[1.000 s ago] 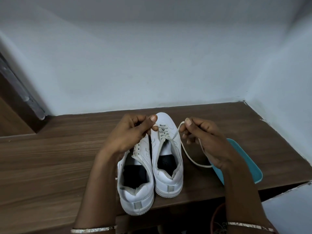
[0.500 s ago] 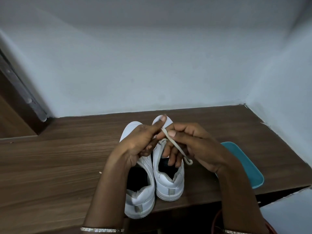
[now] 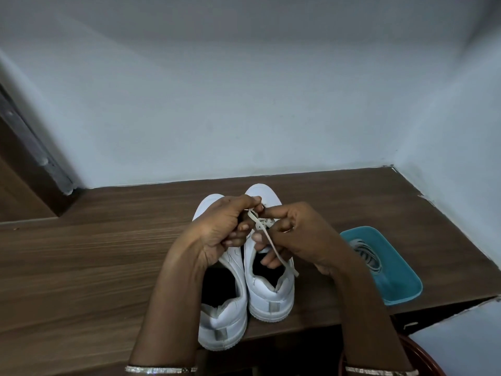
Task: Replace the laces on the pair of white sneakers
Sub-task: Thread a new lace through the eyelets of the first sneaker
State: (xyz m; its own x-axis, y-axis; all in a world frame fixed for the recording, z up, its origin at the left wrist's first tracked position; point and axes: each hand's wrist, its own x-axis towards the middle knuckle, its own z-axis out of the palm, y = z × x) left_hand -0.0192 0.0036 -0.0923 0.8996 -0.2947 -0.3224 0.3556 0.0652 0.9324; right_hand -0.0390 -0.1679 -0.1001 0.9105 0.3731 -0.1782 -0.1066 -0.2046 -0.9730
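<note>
Grip: left hand (image 3: 217, 229), right hand (image 3: 301, 237) both pinch lace (image 3: 273, 247) above right sneaker (image 3: 271, 297) tongue.

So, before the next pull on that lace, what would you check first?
1. Grip on the lace: the left hand and the right hand both pinch it. Ok.
2. Free end: it hangs loose over the right sneaker, not snagged. Ok.
3. Lace through the eyelet: fingers hide it. Cannot tell.
4. Left sneaker steady: its heel sits right at the front edge of the table. Cannot tell.
5. Spare laces: lying in the teal tray beside the right hand. Ok.
</note>
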